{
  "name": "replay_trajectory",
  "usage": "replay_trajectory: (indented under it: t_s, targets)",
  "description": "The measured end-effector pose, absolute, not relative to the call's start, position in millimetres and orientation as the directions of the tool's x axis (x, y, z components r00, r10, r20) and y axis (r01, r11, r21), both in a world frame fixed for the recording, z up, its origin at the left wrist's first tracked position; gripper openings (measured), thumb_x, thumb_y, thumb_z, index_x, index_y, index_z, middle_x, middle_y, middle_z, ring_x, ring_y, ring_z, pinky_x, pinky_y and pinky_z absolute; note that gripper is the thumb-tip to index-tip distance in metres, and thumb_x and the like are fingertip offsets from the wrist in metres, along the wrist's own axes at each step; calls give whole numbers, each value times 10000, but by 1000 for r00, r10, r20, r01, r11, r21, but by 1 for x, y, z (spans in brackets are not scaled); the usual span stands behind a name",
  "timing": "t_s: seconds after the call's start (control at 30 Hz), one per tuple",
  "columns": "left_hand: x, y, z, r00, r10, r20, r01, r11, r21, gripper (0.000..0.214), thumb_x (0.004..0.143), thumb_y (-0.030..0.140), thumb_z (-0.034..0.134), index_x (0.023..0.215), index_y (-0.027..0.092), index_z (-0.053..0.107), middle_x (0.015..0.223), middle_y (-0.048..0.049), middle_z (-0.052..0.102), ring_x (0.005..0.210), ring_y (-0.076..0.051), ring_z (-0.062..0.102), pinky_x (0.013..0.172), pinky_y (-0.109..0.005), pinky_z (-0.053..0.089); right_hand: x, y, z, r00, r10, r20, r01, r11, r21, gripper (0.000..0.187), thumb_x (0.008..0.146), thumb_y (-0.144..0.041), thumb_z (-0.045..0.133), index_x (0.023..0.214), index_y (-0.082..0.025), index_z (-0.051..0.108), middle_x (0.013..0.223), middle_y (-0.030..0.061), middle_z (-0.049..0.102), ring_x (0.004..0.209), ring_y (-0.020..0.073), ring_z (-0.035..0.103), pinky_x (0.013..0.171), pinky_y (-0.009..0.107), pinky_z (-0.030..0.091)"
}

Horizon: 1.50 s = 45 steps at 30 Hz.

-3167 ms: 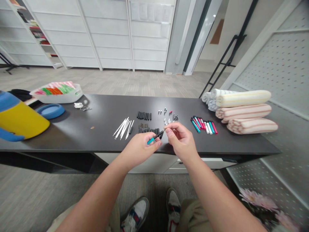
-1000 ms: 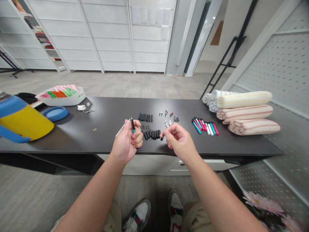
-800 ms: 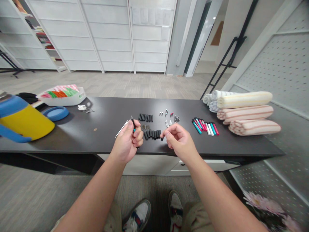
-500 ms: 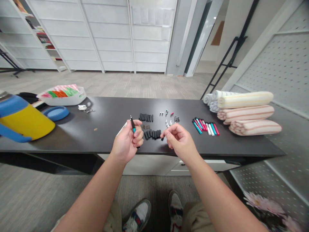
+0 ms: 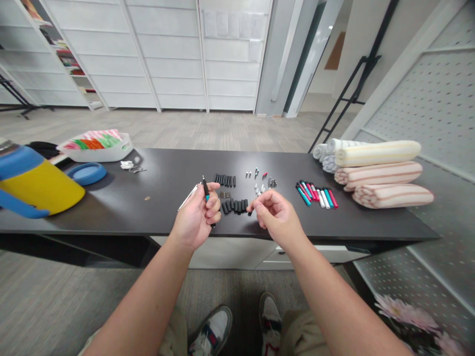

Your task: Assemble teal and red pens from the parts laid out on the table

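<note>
My left hand (image 5: 198, 215) is closed round a teal and black pen (image 5: 205, 188), held nearly upright with its tip up. My right hand (image 5: 276, 212) pinches a small black pen part (image 5: 250, 211) just above the dark table (image 5: 148, 217). Between my hands lies a row of black caps (image 5: 234, 204). Behind it is a second row of black pieces (image 5: 224, 179). White refills (image 5: 188, 197) show beside my left hand, partly hidden by it. Small metal tips and springs (image 5: 260, 180) lie behind my right hand.
Finished pens in teal, red, white and black (image 5: 315, 193) lie at the right, with rolled towels (image 5: 378, 170) past them. At the left stand a yellow and blue jug (image 5: 37, 185), a blue lid (image 5: 87, 174) and a white tray of coloured items (image 5: 94, 144).
About three seconds ago both hands met at the pen near the table's middle. My left hand has since carried it left and turned it upright. In the last second almost nothing has moved.
</note>
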<state>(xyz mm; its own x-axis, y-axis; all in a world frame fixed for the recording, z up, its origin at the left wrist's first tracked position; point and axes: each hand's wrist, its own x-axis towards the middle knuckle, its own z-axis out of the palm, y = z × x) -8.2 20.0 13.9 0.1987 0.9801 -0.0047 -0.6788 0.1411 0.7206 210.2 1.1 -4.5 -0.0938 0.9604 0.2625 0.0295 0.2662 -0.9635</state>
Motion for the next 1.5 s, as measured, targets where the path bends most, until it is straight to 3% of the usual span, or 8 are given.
replay_trajectory:
  t_s: [0.3, 0.43, 0.77, 0.97, 1.3, 1.5]
  targets:
    - [-7, 19, 12, 187, 981, 53, -663, 86, 744, 306, 925, 434, 793, 956, 192, 608, 669, 70, 393, 509, -59, 336, 429, -132, 272, 210, 1, -3, -92, 963, 255, 24, 258, -966, 281, 979, -465, 691, 896, -207, 615, 898, 44, 766, 510, 76, 500, 468, 211, 434]
    - [-7, 20, 12, 212, 977, 5, -676, 142, 723, 365, 969, 517, 709, 1019, 159, 657, 658, 63, 392, 497, -65, 317, 413, -151, 278, 210, 1, -4, -92, 962, 256, 25, 259, -966, 273, 983, -456, 686, 898, -208, 612, 901, 42, 766, 511, 77, 505, 468, 212, 435]
    - [-6, 19, 11, 176, 980, 90, -646, 46, 762, 308, 913, 448, 804, 1007, 198, 651, 674, 66, 415, 520, -61, 366, 446, -137, 296, 210, 1, -4, -94, 962, 258, 33, 262, -965, 263, 987, -444, 683, 902, -205, 614, 900, 48, 766, 513, 77, 501, 469, 213, 439]
    - [-7, 20, 11, 197, 980, 38, -667, 106, 738, 360, 972, 497, 712, 1086, 157, 675, 683, 55, 415, 520, -71, 358, 429, -158, 309, 209, 2, -4, -93, 963, 254, 35, 258, -965, 268, 983, -455, 687, 904, -208, 617, 896, 46, 765, 516, 82, 503, 467, 216, 438]
    - [-7, 17, 13, 222, 972, 79, -653, 88, 752, 317, 907, 424, 816, 953, 209, 589, 667, 77, 401, 497, -55, 340, 434, -129, 276, 209, 2, -4, -90, 962, 257, 31, 261, -965, 260, 983, -444, 685, 892, -211, 614, 892, 46, 764, 511, 80, 498, 465, 216, 425]
    - [-6, 18, 14, 236, 971, 37, -666, 134, 734, 381, 942, 522, 744, 1055, 167, 663, 659, 62, 424, 491, -64, 333, 407, -146, 280, 209, 2, -3, -94, 963, 251, 36, 255, -966, 273, 979, -461, 687, 900, -212, 609, 891, 45, 765, 512, 82, 496, 466, 217, 428]
